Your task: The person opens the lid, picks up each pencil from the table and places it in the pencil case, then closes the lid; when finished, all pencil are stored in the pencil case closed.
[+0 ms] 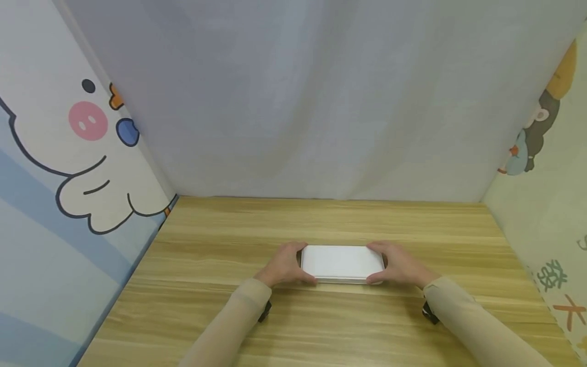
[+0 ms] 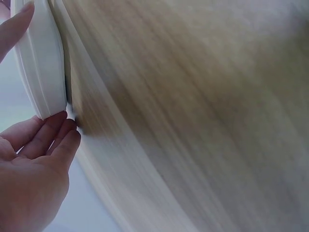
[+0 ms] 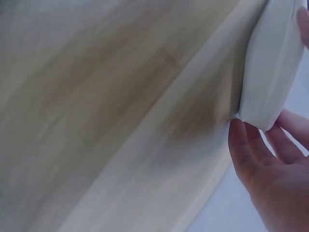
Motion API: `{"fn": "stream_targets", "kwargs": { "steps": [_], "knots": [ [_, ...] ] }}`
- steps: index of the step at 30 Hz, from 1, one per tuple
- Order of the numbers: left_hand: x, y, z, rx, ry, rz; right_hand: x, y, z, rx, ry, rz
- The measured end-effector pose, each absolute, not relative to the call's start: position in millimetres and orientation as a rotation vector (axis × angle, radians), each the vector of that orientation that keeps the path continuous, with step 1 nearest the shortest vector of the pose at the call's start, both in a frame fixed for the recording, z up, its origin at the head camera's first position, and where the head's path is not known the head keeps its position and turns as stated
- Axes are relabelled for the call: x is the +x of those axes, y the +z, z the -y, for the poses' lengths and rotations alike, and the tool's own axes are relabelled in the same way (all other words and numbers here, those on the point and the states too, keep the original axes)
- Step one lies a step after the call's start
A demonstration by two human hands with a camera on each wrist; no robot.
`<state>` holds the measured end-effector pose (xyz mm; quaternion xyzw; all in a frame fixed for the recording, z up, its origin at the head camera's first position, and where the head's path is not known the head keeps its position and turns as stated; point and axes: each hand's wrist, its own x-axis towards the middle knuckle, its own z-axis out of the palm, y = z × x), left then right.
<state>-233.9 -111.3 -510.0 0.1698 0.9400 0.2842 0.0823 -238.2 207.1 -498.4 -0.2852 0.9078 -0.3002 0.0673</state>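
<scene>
A flat white rectangular box, with a seam running along its side, lies lengthwise between both hands over the wooden table. At its left end, my left hand grips it, thumb at the near corner and fingers at the far corner. My right hand holds the opposite end in much the same way. Both wrist views show fingertips against the ends of the box. Whether its underside touches the table cannot be told.
The wood-grain table extends around the box. Behind it hangs a plain grey curtain. A cartoon-printed panel borders the left side, and a pale printed panel borders the right.
</scene>
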Motion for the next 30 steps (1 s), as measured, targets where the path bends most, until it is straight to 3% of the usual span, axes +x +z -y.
{"fn": "stream_targets", "kwargs": {
  "steps": [30],
  "knots": [
    [-232,-508,113,0.538,0.834,-2.802,-235,-517,-213,-0.858,-0.963,-2.773]
  ]
}}
